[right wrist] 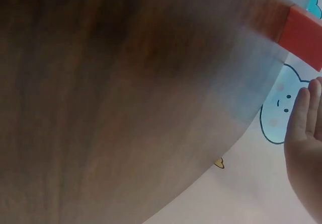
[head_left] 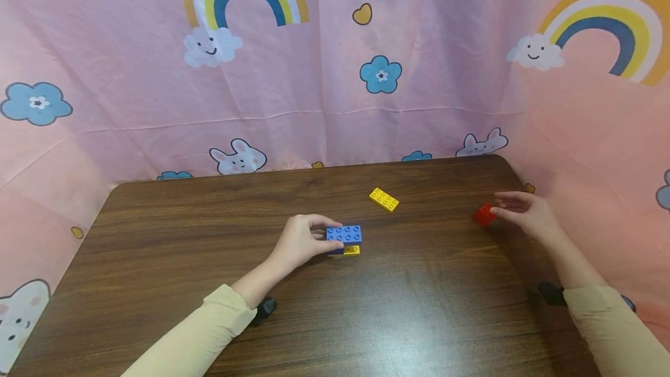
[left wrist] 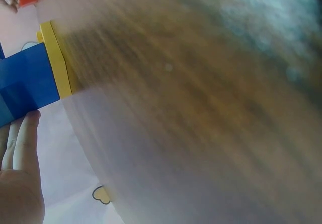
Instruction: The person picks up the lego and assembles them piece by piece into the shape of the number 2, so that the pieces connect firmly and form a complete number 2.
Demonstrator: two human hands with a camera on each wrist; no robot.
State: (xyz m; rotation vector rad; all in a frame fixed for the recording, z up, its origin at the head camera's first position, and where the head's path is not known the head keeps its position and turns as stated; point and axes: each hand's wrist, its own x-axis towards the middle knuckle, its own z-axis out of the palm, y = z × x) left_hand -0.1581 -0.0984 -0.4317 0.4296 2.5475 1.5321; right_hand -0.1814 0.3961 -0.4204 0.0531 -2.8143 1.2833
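Note:
In the head view, my left hand [head_left: 298,242] pinches a blue toy building brick [head_left: 344,234] between thumb and fingers. Under it more blue shows, above a yellow brick [head_left: 353,250] at the bottom of the stack. The left wrist view has the straight fingers of my left hand [left wrist: 22,168] against the side of a blue brick [left wrist: 30,78]. At the right, my right hand [head_left: 528,217] is beside a red brick [head_left: 484,214], its thumb tip at the brick's edge. In the right wrist view its extended fingers stand apart from the red brick [right wrist: 304,35].
A loose yellow brick [head_left: 384,199] lies farther back on the brown wooden table [head_left: 408,307], between the blue stack and the red brick. Behind the table and along its right side hangs a pink patterned curtain [head_left: 434,92].

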